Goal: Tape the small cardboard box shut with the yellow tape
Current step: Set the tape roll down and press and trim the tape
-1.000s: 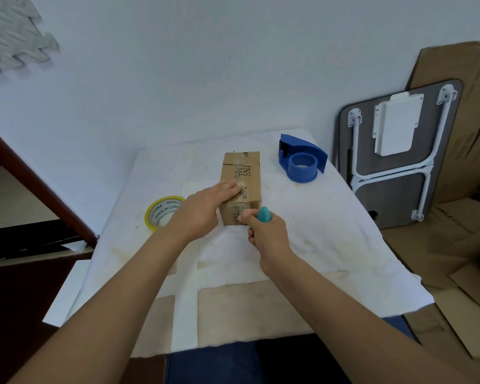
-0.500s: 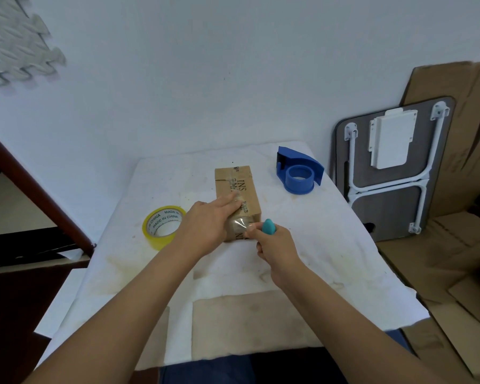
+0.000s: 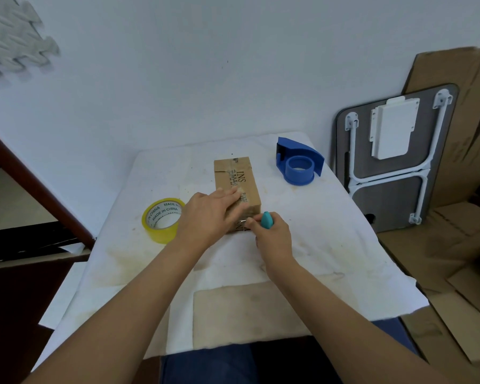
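A small brown cardboard box [image 3: 237, 176] with black print lies lengthwise in the middle of the white-covered table [image 3: 330, 245]. My left hand [image 3: 208, 217] presses flat on the box's near end, fingers over its top. My right hand [image 3: 272, 236] is closed around a small teal cutter [image 3: 267, 220], its metal tip at the box's near face beside the left fingers. The yellow tape roll [image 3: 163, 219] lies flat on the table just left of my left hand, apart from the box.
A blue tape dispenser [image 3: 298, 164] stands behind and right of the box. A folded grey table [image 3: 394, 162] and flattened cardboard sheets [image 3: 455, 259] lean by the wall on the right. A dark wooden frame [image 3: 25, 176] borders the left.
Both hands have stayed at the box's near end. The right hand with the teal cutter has shifted slightly closer to the near face. The camera view has tilted.
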